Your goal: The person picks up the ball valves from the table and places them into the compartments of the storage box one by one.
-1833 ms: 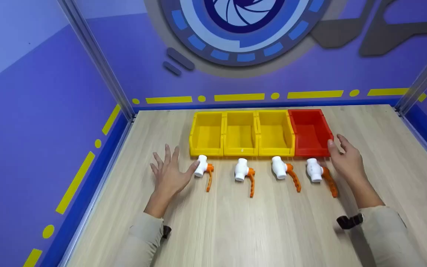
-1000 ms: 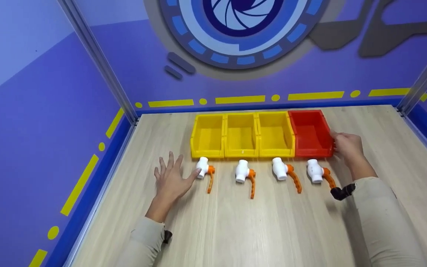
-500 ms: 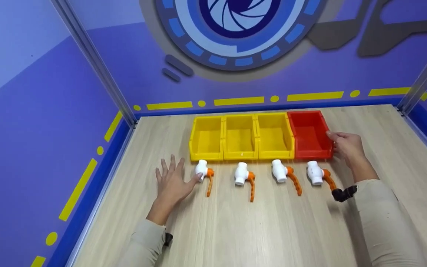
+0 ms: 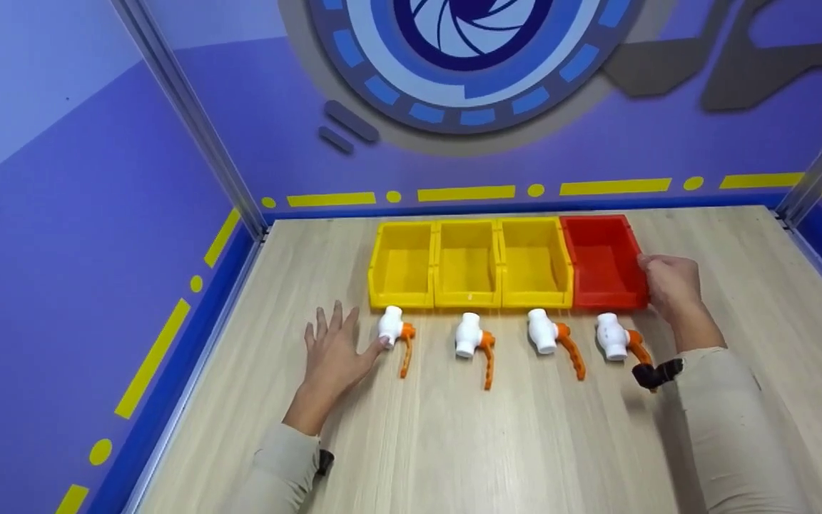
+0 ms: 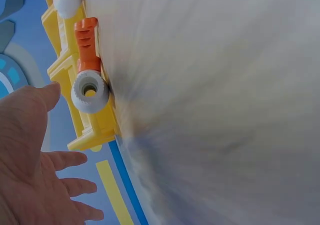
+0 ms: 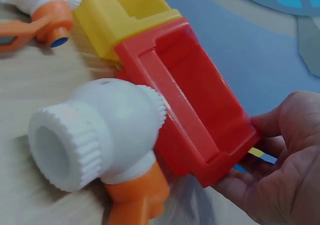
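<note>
Several white plastic ball valves with orange lever handles lie in a row on the table in the head view. Fingers spread, my left hand (image 4: 336, 357) is beside the leftmost valve (image 4: 391, 327); its thumb tip overlaps that valve's lower end, though contact cannot be told. My right hand (image 4: 673, 285) holds the right side wall of the red storage bin (image 4: 609, 300), thumb at the rim and fingers curled along the outside. In the right wrist view the rightmost valve (image 6: 112, 125) lies before that bin, apart from the hand.
Three yellow bins (image 4: 468, 298) stand side by side, adjoining the red one on its left. Behind them rises a printed purple wall (image 4: 240, 114); another panel borders the wooden table (image 4: 454, 442) on the left. A middle valve (image 4: 543, 330) lies before the third yellow bin.
My right hand has gone from spread fingers beside the red bin to holding its right wall. The left hand stays near the leftmost valve. The view shifts slightly; bins and valves keep their arrangement.
</note>
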`<action>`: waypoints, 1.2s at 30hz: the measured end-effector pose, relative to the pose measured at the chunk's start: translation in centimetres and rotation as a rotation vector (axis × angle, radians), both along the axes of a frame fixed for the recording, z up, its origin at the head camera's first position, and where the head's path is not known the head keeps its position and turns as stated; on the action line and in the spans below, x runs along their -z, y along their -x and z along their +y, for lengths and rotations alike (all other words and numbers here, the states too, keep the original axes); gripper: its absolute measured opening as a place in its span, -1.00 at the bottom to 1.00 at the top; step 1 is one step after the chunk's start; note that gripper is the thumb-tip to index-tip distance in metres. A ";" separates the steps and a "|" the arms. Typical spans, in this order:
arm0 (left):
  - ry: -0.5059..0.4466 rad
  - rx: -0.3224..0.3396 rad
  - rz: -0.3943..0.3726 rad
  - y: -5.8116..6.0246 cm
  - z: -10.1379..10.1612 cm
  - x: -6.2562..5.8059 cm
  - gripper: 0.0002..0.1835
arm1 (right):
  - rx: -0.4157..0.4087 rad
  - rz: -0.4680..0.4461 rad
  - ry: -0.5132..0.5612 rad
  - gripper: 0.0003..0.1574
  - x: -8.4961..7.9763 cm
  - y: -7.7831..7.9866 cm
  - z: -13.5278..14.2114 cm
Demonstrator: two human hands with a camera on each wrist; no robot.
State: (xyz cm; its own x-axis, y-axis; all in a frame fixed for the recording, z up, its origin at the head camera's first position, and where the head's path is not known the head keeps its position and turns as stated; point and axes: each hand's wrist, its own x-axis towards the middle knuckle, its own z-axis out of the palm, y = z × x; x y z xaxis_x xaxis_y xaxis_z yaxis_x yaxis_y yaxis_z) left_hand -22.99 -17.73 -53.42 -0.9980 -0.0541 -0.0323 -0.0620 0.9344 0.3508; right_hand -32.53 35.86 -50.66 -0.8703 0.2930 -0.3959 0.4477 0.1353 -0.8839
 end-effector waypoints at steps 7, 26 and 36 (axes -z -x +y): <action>-0.119 0.066 0.072 -0.3 1.0 0.1 -0.19 | 0.027 0.034 -0.200 -0.22 -0.1 -0.2 -0.7; -0.193 0.006 -0.019 1.3 4.0 0.3 -0.36 | 0.008 -0.040 -0.052 -0.21 0.4 -0.1 -1.0; -0.213 -0.035 -0.074 1.7 4.7 -0.2 -0.45 | 0.010 -0.029 -0.073 -0.21 0.8 -0.2 -0.6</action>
State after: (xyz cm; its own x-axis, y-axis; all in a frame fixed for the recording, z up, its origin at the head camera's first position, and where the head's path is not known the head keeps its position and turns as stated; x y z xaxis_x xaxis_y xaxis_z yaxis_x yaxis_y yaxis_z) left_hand -24.67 -13.04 -53.18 -0.9901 -0.0729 -0.1198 -0.1261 0.8366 0.5330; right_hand -32.35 35.31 -51.48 -0.8557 0.3308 -0.3979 0.4744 0.1943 -0.8586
